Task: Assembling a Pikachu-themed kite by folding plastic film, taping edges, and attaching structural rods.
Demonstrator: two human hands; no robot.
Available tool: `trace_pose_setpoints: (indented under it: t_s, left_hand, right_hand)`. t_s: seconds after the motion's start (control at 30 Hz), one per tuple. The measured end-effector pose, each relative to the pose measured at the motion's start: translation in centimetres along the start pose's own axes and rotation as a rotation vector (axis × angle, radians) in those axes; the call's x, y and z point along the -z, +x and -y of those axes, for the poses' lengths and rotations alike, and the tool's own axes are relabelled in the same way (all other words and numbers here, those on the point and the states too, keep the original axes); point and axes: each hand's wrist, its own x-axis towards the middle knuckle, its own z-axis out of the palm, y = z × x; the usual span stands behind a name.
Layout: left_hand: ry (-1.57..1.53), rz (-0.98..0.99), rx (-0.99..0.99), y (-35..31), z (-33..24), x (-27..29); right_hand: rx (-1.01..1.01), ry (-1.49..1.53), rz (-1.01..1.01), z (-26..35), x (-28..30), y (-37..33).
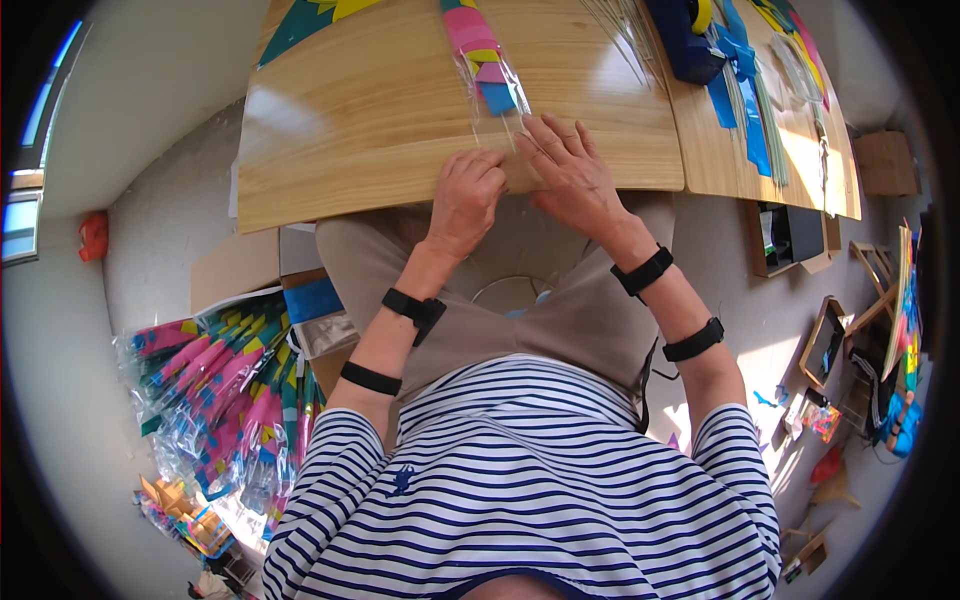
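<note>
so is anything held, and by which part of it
Cannot tell: the left hand is curled and the right hand outstretched at the near end of the clear plastic sleeve, but any grip is hidden.

The table looks like wood, smooth and rather glossy, with pale reflections of light on its surface. The long bag is of thin clear plastic, shiny, and the coloured piece inside it looks smooth, but whether it is cloth or plastic cannot be told. The shirt and the trousers are of matt cloth. The armbands look dull. The box is of matt cardboard, and the heaped bags are of glossy, crinkled plastic
</note>
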Motion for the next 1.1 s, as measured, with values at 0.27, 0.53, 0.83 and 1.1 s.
trace_pose_setpoints:
  t_s: [0.27,0.53,0.83,1.1]
  left_hand:
    - [0.011,0.088,0.042,-1.4,-0.8,1.6]
    - [0.075,0.071,0.115,-1.4,-1.0,1.6]
    - [0.063,0.051,0.184,-1.9,0.0,1.1]
    - [-0.042,-0.076,0.216,-0.9,0.6,0.8]
  right_hand:
    - [0.017,0.010,0.137,0.5,-1.0,-0.6]
    - [0.022,0.038,0.088,0.5,-1.4,-1.0]
    - [-0.041,0.089,0.016,-0.3,-1.1,-1.4]
    - [-0.069,0.148,-0.179,-0.5,-2.2,-0.1]
